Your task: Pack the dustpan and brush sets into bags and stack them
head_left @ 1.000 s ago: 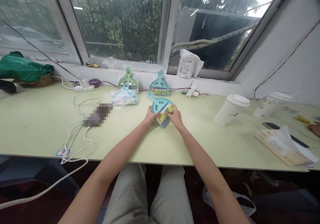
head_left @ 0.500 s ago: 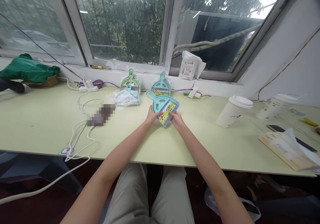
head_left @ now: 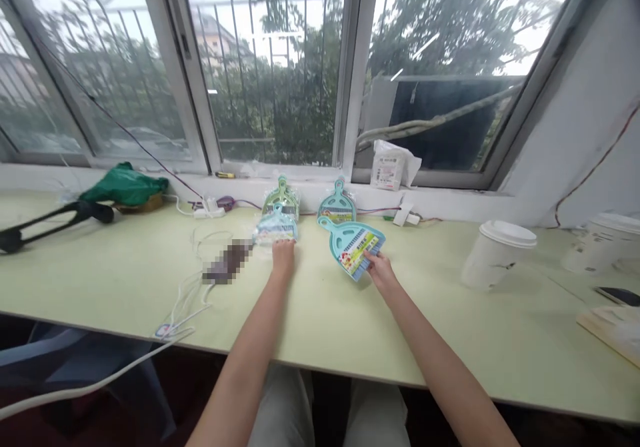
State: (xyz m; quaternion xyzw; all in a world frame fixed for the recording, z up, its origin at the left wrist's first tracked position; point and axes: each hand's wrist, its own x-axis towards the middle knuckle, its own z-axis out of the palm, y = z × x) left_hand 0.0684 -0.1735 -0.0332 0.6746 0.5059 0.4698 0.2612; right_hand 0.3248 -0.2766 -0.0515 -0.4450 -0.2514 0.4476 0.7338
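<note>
A light-blue mini dustpan [head_left: 336, 242] with a striped brush and a yellow-green label is in my right hand [head_left: 381, 270]. My right fingers and thumb pinch its lower right edge, with the handle pointing up and left. My left hand [head_left: 283, 252] is closed in front of another light-blue dustpan [head_left: 278, 219] and the clear plastic bag [head_left: 263, 234] lying against it. Its fingertips are hidden, so what it grips does not show. Behind stand a wrapped green dustpan [head_left: 281, 192] and a wrapped blue dustpan [head_left: 339, 202], leaning at the wall.
To the right are white paper cups [head_left: 497, 255] and a tissue pack [head_left: 613, 330]. White cables [head_left: 187, 287] cross the table [head_left: 330, 330] on the left, by a blurred-out object [head_left: 229, 262]. A green bag [head_left: 127, 184] lies farther left. A small white package [head_left: 390, 165] rests on the sill.
My left hand has let go of the held dustpan and moved left to the wrapped one. The right hand alone holds the dustpan. The camera view has tilted up and turned left.
</note>
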